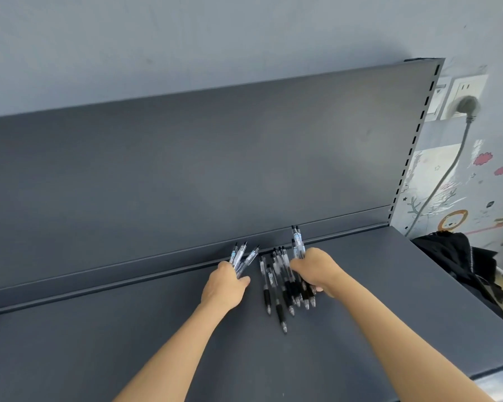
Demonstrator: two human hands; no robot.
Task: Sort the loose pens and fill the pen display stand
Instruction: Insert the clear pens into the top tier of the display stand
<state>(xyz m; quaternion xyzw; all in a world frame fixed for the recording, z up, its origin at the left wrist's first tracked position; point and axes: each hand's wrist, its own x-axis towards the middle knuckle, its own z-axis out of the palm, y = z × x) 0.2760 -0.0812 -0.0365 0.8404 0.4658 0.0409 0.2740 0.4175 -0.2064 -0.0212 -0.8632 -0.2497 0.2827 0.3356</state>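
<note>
Several clear pens with black grips lie in a loose pile on the dark grey shelf, tips toward me. My left hand grips a small bunch of pens that fan out past its fingers toward the back panel. My right hand holds another bunch of pens upright at the right side of the pile, their grip ends sticking out below the palm. No pen display stand shows in view.
The shelf's grey back panel rises right behind the pile. A slotted upright ends the shelf at the right. Beyond it are a wall socket with a plug and a black cloth heap.
</note>
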